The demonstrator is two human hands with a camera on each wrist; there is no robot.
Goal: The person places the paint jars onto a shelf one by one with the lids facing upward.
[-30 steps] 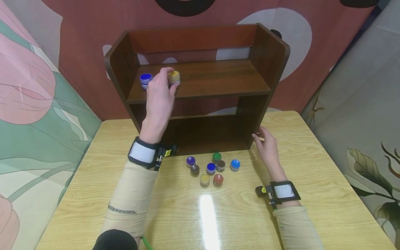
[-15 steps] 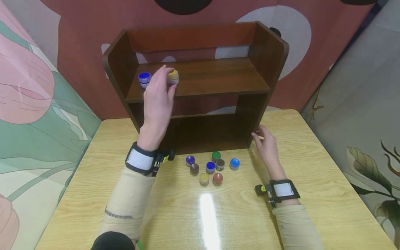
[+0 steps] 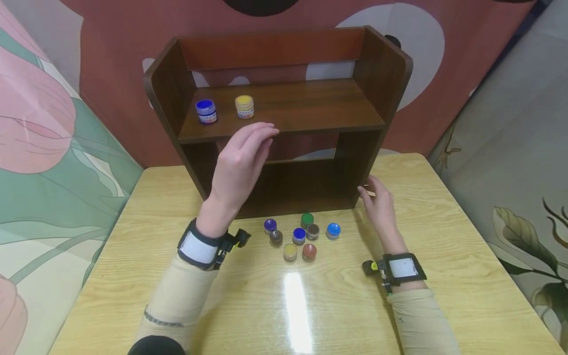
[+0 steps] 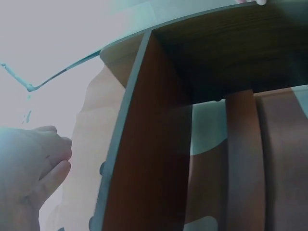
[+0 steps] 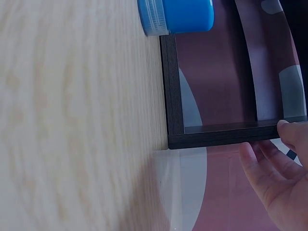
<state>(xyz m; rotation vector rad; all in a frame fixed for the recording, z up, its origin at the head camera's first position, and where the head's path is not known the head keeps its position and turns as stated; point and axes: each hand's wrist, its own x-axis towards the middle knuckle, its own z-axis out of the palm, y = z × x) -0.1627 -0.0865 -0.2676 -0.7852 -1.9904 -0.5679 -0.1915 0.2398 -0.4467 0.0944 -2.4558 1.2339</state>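
Observation:
Two small paint jars stand on the upper level of the brown wooden shelf (image 3: 310, 106). The blue-lidded paint jar (image 3: 206, 112) is nearer the left panel, and the yellow paint jar (image 3: 245, 108) stands to its right. My left hand (image 3: 237, 165) holds nothing; it hangs in front of the shelf, below the yellow jar, fingers extended and slightly bent. At the lower right, my right hand (image 3: 380, 209) has relaxed fingertips touching the front edge and outer side of the shelf's right panel. The right wrist view shows those fingers (image 5: 260, 175) around that panel's edge.
Several more paint jars sit on the table before the shelf: a green one (image 3: 307, 220), a light blue one (image 3: 334, 231), a red one (image 3: 309, 253), a yellow one (image 3: 290, 253) and others. Patterned cloth hangs behind and at both sides of the wooden table (image 3: 346, 315).
My left hand has let go of the yellow paint jar, which stays on the upper level, and has drawn back down and toward the right. My right hand has stayed at the panel.

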